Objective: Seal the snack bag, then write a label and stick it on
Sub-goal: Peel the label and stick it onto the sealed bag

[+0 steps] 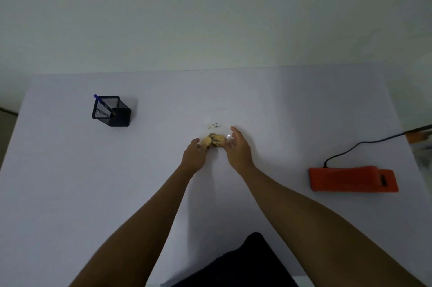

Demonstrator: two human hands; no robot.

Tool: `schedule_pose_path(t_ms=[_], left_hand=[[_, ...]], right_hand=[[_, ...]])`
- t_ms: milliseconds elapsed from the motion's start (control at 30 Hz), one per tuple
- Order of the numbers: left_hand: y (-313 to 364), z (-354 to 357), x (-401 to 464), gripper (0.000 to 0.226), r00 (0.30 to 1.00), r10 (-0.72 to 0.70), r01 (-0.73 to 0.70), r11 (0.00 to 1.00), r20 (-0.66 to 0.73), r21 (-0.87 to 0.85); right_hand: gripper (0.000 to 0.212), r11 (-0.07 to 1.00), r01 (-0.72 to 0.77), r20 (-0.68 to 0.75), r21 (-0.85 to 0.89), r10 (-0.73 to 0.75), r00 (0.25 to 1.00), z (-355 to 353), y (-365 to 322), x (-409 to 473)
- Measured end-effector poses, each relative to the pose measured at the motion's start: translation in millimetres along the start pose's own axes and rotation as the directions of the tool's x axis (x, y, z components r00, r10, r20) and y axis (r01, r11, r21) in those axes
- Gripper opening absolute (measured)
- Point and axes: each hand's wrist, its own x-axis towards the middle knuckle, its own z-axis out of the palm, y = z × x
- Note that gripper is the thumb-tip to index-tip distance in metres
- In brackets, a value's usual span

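A clear snack bag (214, 140) with yellow and dark-speckled cookies lies at the middle of the white table (70, 170). My left hand (194, 154) touches its left side with curled fingers. My right hand (236, 147) is at its right side, fingers spread and partly around it. A small white label (214, 125) with print lies just beyond the bag. An orange heat sealer (353, 179) with a black cord (350, 148) sits at the right. A blue pen (102, 105) stands in a black mesh holder (111, 111) at the far left.
The table's far edge meets a pale wall (210, 18). An orange-and-clear object (419, 138) shows at the right edge. A dark garment (240, 265) is below, at the near edge.
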Motion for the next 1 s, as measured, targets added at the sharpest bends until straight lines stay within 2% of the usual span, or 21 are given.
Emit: schedule_pose_path(t_ms=[100,200,300,367,500,633,767,900,1000], left_hand=[[6,-4,-17,0.055,0.999,0.044,-0.043,0.998,-0.028,0.050],[21,-11,-47,0.044,0.982,0.184,-0.180,0.981,-0.047,0.076],[35,-13,-83,0.028,0.931,0.363,-0.362,0.932,-0.038,0.015],[41,-8,-105,0.029,0.909,0.416,-0.417,0.907,-0.030,-0.049],[56,19,-138,0.051,0.913,0.404,-0.400,0.914,0.063,-0.069],[80,59,-166,0.050,0.881,0.440,-0.430,0.898,0.174,-0.092],[105,113,-176,0.054,0.865,0.423,-0.424,0.904,0.269,-0.057],[132,168,-171,0.058,0.866,0.383,-0.397,0.918,0.320,-0.024],[147,208,-170,0.062,0.889,0.324,-0.329,0.943,0.323,-0.038]], right_hand=[[0.056,1.000,0.013,-0.007,0.024,-0.013,1.000,-6,1,-14],[0.053,0.998,0.028,-0.050,0.051,-0.025,0.998,-13,-2,-36],[0.049,0.996,0.032,-0.118,0.079,-0.022,0.993,-24,-7,-67],[0.043,0.995,0.070,-0.179,0.066,-0.057,0.982,-38,-10,-93],[0.026,0.989,0.112,-0.285,0.093,-0.081,0.955,-78,0,-140],[0.020,0.987,0.086,-0.369,0.137,-0.029,0.929,-129,16,-177],[0.022,0.982,0.068,-0.481,0.174,0.025,0.877,-184,36,-197],[0.029,0.982,-0.015,-0.629,0.187,0.132,0.766,-241,76,-178],[0.035,0.974,-0.075,-0.656,0.214,0.200,0.727,-284,104,-157]])
